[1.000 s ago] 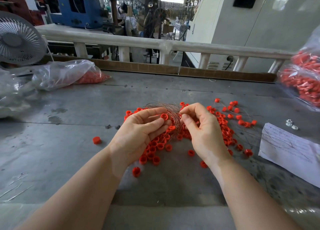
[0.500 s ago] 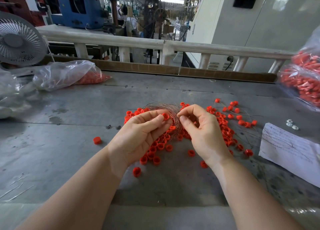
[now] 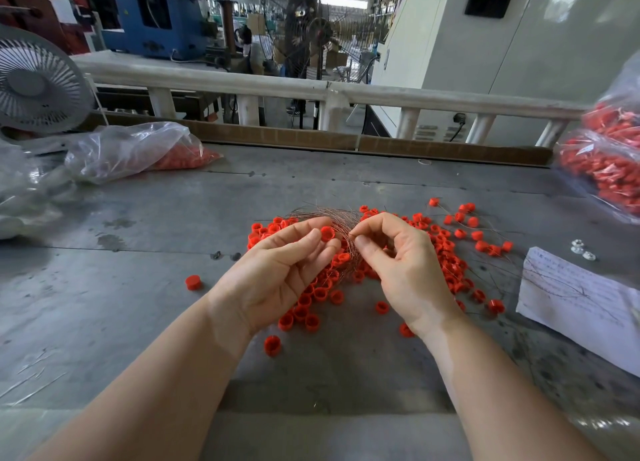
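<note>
Left hand pinches red cap; right hand pinches wire bundle; bare table lies left of both.

On the table the pile of caps lies under the left hand and right hand, a paper sheet to its right, one bag behind at the left, another bag at the far right.
</note>
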